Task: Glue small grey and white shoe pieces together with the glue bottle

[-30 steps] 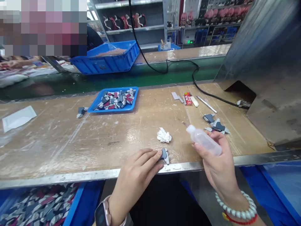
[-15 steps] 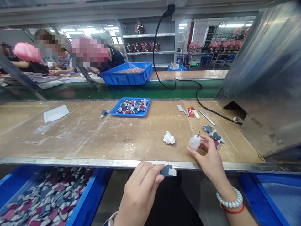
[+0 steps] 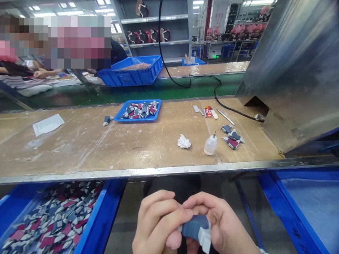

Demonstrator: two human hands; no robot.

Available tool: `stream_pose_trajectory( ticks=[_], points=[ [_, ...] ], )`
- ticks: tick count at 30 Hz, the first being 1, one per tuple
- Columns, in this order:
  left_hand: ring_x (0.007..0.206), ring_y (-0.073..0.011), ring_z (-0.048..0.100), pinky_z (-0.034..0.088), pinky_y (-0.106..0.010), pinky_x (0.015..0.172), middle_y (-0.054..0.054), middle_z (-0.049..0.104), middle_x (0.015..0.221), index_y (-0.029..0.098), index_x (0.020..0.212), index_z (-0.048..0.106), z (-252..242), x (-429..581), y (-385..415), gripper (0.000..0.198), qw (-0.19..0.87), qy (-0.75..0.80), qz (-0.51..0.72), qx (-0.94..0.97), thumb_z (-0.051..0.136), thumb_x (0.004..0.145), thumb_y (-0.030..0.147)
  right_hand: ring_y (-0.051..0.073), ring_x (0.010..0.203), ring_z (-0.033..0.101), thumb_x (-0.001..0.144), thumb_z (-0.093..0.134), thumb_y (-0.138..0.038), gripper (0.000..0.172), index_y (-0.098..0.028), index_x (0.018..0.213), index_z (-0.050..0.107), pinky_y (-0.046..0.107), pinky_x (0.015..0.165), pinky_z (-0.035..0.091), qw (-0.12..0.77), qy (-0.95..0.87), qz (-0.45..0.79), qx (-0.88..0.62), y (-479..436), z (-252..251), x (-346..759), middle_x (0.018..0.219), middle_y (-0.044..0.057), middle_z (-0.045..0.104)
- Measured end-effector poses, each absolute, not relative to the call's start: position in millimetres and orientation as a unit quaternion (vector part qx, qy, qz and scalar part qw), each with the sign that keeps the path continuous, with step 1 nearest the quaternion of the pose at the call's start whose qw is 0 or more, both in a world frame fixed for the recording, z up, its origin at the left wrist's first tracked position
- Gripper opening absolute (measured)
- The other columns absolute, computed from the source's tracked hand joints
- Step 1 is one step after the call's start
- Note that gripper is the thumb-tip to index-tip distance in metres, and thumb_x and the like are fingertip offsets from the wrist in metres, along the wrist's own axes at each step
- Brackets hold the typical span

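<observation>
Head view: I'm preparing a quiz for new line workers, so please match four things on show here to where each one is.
Things:
1. Blue-and-white plastic part
2. Plastic squeeze bottle
3. Crumpled white tissue
4. Blue tray

Places:
A. Far side of the bench, holding a heap of small parts
B. Lying on the bench, just left of the bottle
C. Held between the left hand and right hand, below the bench edge
D. Standing upright on the bench, right of the tissue

Pairs: 1-C, 2-D, 3-B, 4-A
</observation>
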State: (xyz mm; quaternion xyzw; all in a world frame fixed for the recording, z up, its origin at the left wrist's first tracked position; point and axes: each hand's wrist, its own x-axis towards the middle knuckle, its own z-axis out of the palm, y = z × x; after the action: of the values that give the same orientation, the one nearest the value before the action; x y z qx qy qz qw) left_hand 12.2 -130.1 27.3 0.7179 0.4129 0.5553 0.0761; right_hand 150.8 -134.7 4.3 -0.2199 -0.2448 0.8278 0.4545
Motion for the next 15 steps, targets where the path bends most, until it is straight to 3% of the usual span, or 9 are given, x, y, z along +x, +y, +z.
stream_pose_trajectory(
  ticks=[4,7,10,12,15],
  points=[
    [0.105,-0.022,0.053,0.046,-0.037,0.085,-0.006,0.05,0.092,0.019,0.089,0.068,27,16,-135,0.035,0.0,0.446,0.527,0.723,0.041,0.107,0.03,0.015,0.066,0.074,0.052,0.098,-0.046,0.068,-0.016,0.106,0.07,0.02,0.06,0.058,0.468,-0.221,0.836,-0.186,-143,0,156,0.081,0.004,0.075],
    [0.106,-0.0232,0.052,0.045,-0.039,0.089,-0.006,0.052,0.091,0.018,0.09,0.068,28,17,-140,0.028,-0.026,0.441,0.517,0.733,0.045,0.105,0.021,0.014,0.068,0.075,0.058,0.095,-0.048,0.065,-0.018,0.109,0.068,0.024,0.067,0.059,0.442,-0.201,0.846,-0.219,-153,-7,160,0.086,0.006,0.077],
    [0.108,-0.0243,0.053,0.048,-0.04,0.092,-0.006,0.055,0.09,0.02,0.09,0.07,31,11,-142,0.025,-0.032,0.43,0.502,0.75,0.049,0.104,0.02,0.015,0.064,0.073,0.055,0.097,-0.045,0.061,-0.019,0.102,0.068,0.024,0.061,0.059,0.436,-0.217,0.841,-0.234,-159,-14,158,0.08,0.004,0.075],
    [0.103,-0.0239,0.057,0.05,-0.041,0.093,-0.006,0.059,0.086,0.022,0.092,0.069,34,3,-138,0.027,0.022,0.402,0.486,0.776,0.045,0.105,0.026,0.018,0.06,0.072,0.055,0.097,-0.046,0.059,-0.021,0.1,0.068,0.026,0.054,0.058,0.453,-0.249,0.826,-0.223,-161,-18,155,0.073,0.003,0.072],
    [0.091,-0.0229,0.066,0.054,-0.043,0.093,-0.005,0.069,0.083,0.022,0.11,0.063,39,-7,-125,0.022,0.204,0.322,0.454,0.805,0.049,0.104,0.038,0.016,0.055,0.067,0.06,0.094,-0.048,0.056,-0.02,0.102,0.068,0.03,0.057,0.059,0.454,-0.273,0.822,-0.211,-161,-24,154,0.064,0.0,0.065]
  ],
)
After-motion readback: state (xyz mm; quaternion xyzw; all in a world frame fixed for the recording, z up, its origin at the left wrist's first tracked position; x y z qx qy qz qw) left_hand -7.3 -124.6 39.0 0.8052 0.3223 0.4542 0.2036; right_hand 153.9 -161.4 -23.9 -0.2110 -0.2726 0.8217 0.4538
